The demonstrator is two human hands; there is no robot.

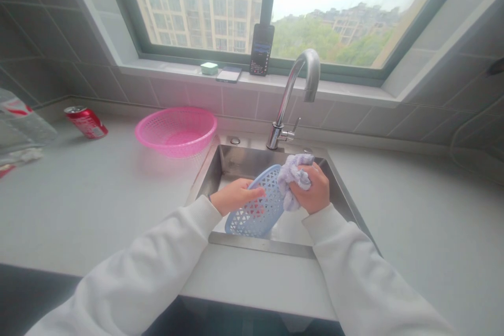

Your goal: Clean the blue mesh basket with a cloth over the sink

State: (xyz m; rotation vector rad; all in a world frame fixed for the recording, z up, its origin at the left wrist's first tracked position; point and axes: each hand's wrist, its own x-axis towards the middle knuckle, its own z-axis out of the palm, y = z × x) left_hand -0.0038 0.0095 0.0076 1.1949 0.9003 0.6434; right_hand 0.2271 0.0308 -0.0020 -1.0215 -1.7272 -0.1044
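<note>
Over the steel sink (246, 164) my left hand (235, 196) grips the rim of a pale blue plastic basket (255, 207) with a lattice of triangular holes. The basket stands tilted on its edge, its lower part reaching into the basin. My right hand (312, 188) is closed around a crumpled lilac cloth (293, 181) and presses it against the basket's far side. Part of the basket's rim is hidden behind the cloth and my fingers.
A chrome faucet (293, 100) curves up behind the sink. On the counter (118, 210) to the left are a pink mesh basket (176, 131), a red drink can (85, 122) on its side and a clear plastic bottle (23, 126). Two phones (262, 50) and a small green box (209, 68) sit on the windowsill.
</note>
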